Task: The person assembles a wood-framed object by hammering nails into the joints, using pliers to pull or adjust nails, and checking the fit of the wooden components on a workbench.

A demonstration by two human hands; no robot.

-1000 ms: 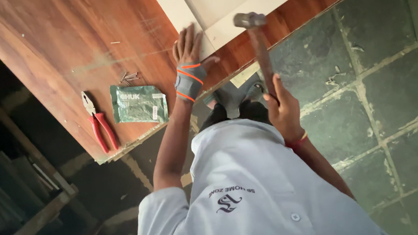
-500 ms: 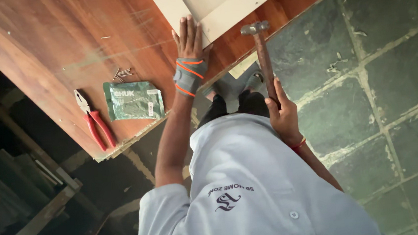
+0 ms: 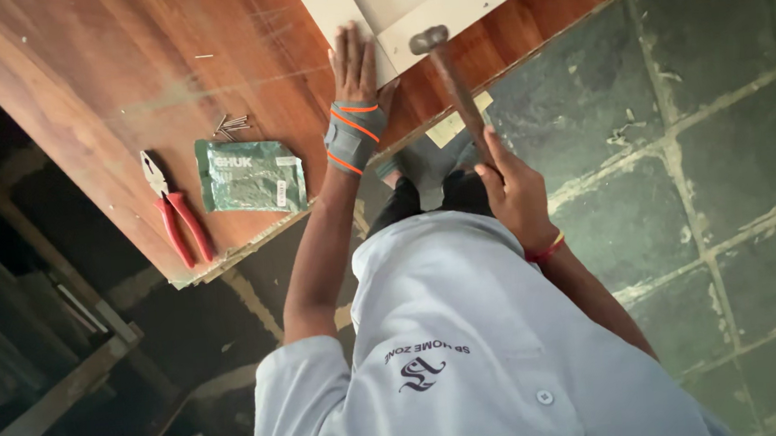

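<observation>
My left hand [image 3: 353,68], in a grey wrist brace with orange stripes, lies flat with fingers together on the edge of a white framed board [image 3: 445,1]. The board rests on a brown wooden panel [image 3: 118,73]. My right hand [image 3: 515,189] grips the wooden handle of a hammer [image 3: 451,79]. Its metal head sits over the white board's strip, just right of my left fingertips. I cannot tell whether a nail stands under the head.
On the panel to the left lie red-handled pliers [image 3: 176,216], a green packet [image 3: 251,175] and several loose nails [image 3: 231,124]. Grey-green floor tiles [image 3: 700,83] spread to the right. Dark timber pieces [image 3: 52,401] lie at lower left.
The hammer head has shifted left and come closer to my left fingertips over the white strip. My left hand stays pressed on the board.
</observation>
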